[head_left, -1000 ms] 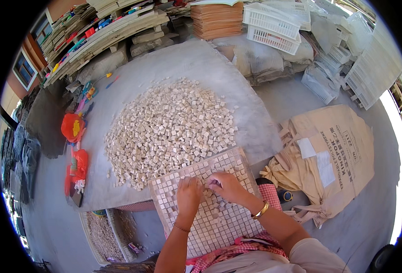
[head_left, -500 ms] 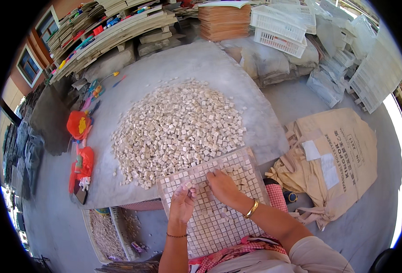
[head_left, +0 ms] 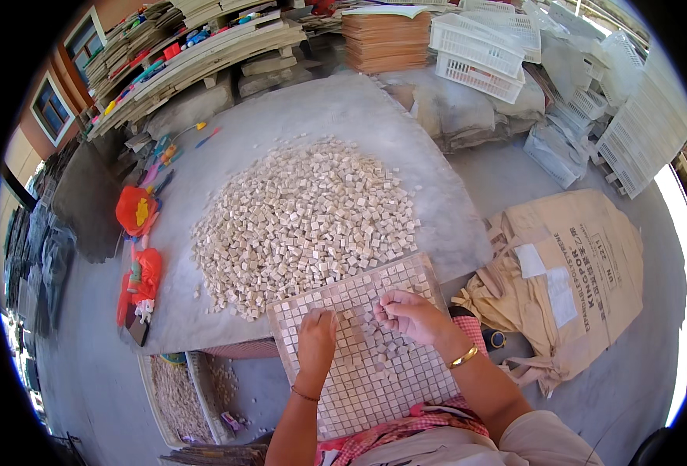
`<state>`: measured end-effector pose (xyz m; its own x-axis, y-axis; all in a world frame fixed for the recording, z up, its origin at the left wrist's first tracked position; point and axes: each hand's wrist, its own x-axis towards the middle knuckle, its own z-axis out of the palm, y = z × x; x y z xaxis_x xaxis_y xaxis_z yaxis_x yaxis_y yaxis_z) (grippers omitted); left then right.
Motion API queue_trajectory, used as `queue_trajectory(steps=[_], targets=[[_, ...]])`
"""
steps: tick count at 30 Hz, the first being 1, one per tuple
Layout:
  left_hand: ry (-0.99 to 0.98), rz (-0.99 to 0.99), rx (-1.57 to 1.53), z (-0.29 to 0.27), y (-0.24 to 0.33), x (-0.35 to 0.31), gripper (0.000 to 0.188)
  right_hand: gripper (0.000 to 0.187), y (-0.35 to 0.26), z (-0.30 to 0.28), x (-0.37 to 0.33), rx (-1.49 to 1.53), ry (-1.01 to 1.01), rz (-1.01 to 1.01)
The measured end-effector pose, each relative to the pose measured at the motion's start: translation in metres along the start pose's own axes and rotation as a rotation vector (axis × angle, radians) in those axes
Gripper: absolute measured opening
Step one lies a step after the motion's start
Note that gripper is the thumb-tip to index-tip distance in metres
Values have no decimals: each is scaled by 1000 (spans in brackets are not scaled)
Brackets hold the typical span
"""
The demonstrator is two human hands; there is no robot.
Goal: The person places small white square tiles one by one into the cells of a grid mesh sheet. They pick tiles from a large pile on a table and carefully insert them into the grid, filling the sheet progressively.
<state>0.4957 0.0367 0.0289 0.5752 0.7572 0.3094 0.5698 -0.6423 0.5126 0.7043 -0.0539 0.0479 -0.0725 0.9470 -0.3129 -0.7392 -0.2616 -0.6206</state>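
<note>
A square tray [head_left: 280, 309] with a grid of small cells leans across my lap against the table's front edge, most cells filled with small pale stone tiles. My left hand [head_left: 317, 342] is over its left part, back upward and fingers bent together at the grid; what they hold is hidden. Over the tray's right part, my right hand [head_left: 412, 317] is raised with its fingertips pinched, and whatever lies between them is too small to make out. Loose tiles [head_left: 390, 346] lie in a cluster on the grid below it. Beyond the tray spreads a large heap of tiles [head_left: 304, 225].
The heap lies on a grey-covered table [head_left: 444, 210]. Red bags [head_left: 147, 272] sit at its left edge. A white crate of tile pieces [head_left: 176, 400] stands on the floor at lower left. To the right lies a beige sack [head_left: 584, 264]; white crates [head_left: 479, 58] are stacked behind.
My left hand, earlier raised with a pale tile in its fingertips, has turned down onto the grid. My right hand has lifted off the tray and shifted right, uncovering loose tiles.
</note>
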Motion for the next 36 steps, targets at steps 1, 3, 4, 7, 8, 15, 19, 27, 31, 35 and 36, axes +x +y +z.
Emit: queue_trajectory(steps=[1, 3, 4, 7, 8, 15, 19, 27, 31, 35, 36], targets=[[10, 25, 47, 2, 0, 0, 19, 14, 0, -1, -1, -31, 28, 7], [-1, 3, 37, 2, 0, 0, 20, 12, -1, -2, -2, -346, 96, -39], [-6, -10, 34, 2, 0, -1, 21, 11, -2, 1, -1, -630, 135, -92], [1, -20, 36, 3, -3, -2, 16, 9, 3, 6, 7, -1208, 158, -196], [-16, -23, 31, 3, -2, -2, 15, 9, 6, 8, 10, -1356, 148, -222], [57, 0, 13, -7, 14, -1, 9, 14, 19, 15, 27, -1804, 62, -427], [75, -61, -115, 3, 27, -16, 9, 11, 8, 16, 29, -1723, -7, -455], [-17, 116, -68, 23, 34, -18, 26, 15, -16, 4, -10, -327, 68, -109], [-19, 95, -76, 23, 39, -17, 19, 15, 2, -7, -22, -1181, 150, -283], [-32, 93, -101, 26, 39, -14, 20, 18, 29, 12, -17, -1624, 166, -527], [-42, 97, -116, 26, 38, -14, 20, 18, 35, 19, -17, -1681, 220, -499]])
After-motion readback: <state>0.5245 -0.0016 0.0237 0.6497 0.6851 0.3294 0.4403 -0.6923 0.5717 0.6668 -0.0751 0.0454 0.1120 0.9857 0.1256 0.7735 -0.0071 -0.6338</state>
